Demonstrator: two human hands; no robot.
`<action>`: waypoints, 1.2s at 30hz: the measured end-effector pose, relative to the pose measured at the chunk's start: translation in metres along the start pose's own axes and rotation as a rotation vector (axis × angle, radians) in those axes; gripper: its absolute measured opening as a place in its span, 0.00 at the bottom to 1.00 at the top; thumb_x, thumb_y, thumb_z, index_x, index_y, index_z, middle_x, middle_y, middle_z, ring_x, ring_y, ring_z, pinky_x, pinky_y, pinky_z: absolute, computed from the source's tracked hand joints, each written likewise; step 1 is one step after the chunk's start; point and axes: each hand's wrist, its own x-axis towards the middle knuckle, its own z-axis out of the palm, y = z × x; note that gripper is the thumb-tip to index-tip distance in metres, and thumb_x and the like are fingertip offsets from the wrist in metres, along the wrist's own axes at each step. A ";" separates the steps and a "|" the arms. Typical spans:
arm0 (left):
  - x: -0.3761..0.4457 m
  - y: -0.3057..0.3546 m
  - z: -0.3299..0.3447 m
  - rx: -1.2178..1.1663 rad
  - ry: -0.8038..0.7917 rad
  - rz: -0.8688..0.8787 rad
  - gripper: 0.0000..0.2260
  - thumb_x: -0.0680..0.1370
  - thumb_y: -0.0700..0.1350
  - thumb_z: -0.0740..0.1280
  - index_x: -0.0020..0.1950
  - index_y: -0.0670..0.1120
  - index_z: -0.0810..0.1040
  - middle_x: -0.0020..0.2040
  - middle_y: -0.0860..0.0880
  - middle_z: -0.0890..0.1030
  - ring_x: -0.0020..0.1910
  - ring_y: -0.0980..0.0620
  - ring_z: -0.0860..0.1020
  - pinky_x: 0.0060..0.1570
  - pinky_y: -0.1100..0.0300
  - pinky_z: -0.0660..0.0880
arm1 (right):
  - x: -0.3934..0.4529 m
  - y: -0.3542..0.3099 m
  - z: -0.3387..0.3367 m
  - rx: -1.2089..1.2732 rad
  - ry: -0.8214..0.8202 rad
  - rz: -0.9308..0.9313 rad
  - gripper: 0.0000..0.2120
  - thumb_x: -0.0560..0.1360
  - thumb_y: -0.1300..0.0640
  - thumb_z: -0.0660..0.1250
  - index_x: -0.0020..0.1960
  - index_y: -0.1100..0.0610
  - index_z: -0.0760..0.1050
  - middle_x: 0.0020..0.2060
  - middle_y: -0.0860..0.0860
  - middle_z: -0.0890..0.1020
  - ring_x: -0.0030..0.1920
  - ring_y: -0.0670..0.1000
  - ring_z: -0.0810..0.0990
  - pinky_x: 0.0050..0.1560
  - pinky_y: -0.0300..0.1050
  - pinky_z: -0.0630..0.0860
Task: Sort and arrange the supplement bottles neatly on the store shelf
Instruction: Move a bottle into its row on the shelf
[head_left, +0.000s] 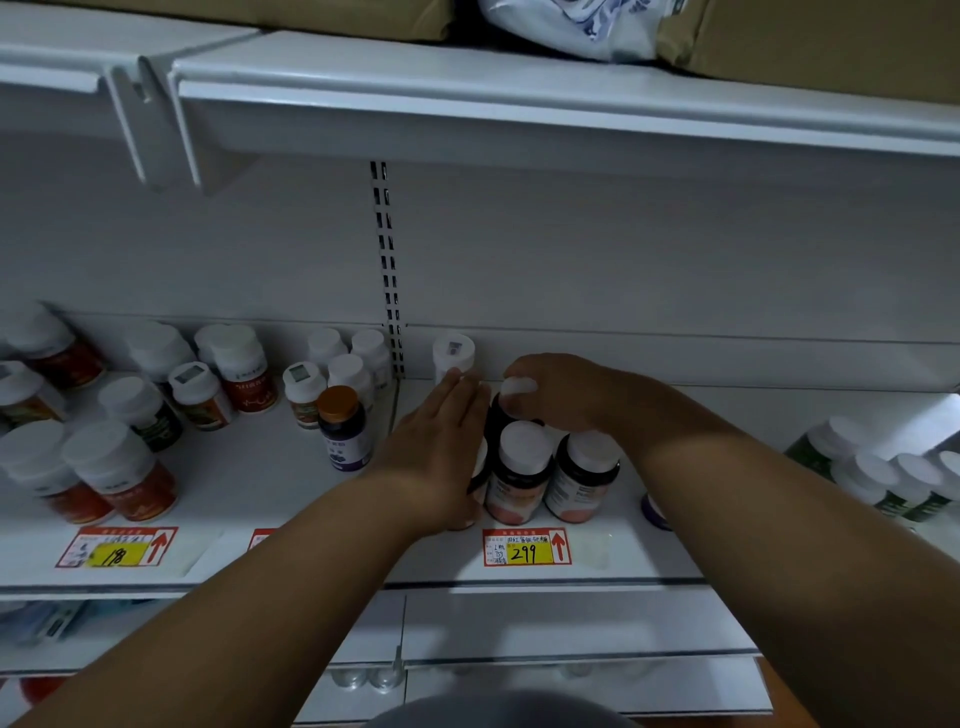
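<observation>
On the white shelf (270, 488), a cluster of dark bottles with white caps and pink labels stands above the 299 price tag. Two show in front: the middle one (519, 475) and the right one (584, 478). My left hand (441, 441) lies flat, fingers together, against the left side of the cluster, hiding a bottle there. My right hand (561, 397) grips the white cap of a dark bottle (501, 415) in the back row. A white-capped bottle (453, 356) stands behind my fingertips at the back wall.
Left section holds several red- and green-labelled bottles (119, 473), plus a dark bottle with an orange cap (344, 431). Green-labelled bottles (883, 478) stand at far right. A purple-labelled item (653, 512) peeks from under my right forearm. The upper shelf (519, 98) overhangs with boxes.
</observation>
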 end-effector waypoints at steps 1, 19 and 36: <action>0.000 0.000 -0.001 -0.002 0.000 -0.006 0.52 0.69 0.56 0.73 0.78 0.46 0.39 0.79 0.49 0.39 0.77 0.51 0.37 0.73 0.57 0.44 | 0.000 -0.001 0.000 0.002 -0.005 -0.002 0.06 0.76 0.47 0.65 0.44 0.46 0.71 0.43 0.43 0.74 0.49 0.47 0.74 0.40 0.36 0.66; 0.002 0.002 -0.012 -0.060 0.015 0.001 0.51 0.69 0.71 0.64 0.79 0.45 0.44 0.80 0.49 0.43 0.77 0.52 0.40 0.72 0.58 0.39 | -0.041 0.000 0.026 -0.189 0.258 -0.078 0.29 0.82 0.43 0.48 0.78 0.55 0.51 0.78 0.53 0.54 0.77 0.51 0.51 0.76 0.46 0.48; -0.001 -0.016 -0.032 -0.137 0.181 -0.261 0.26 0.82 0.57 0.51 0.78 0.47 0.58 0.77 0.48 0.61 0.74 0.50 0.59 0.69 0.59 0.55 | 0.100 -0.045 0.000 -0.423 0.004 -0.228 0.13 0.78 0.61 0.64 0.61 0.61 0.75 0.59 0.56 0.78 0.57 0.55 0.76 0.50 0.41 0.71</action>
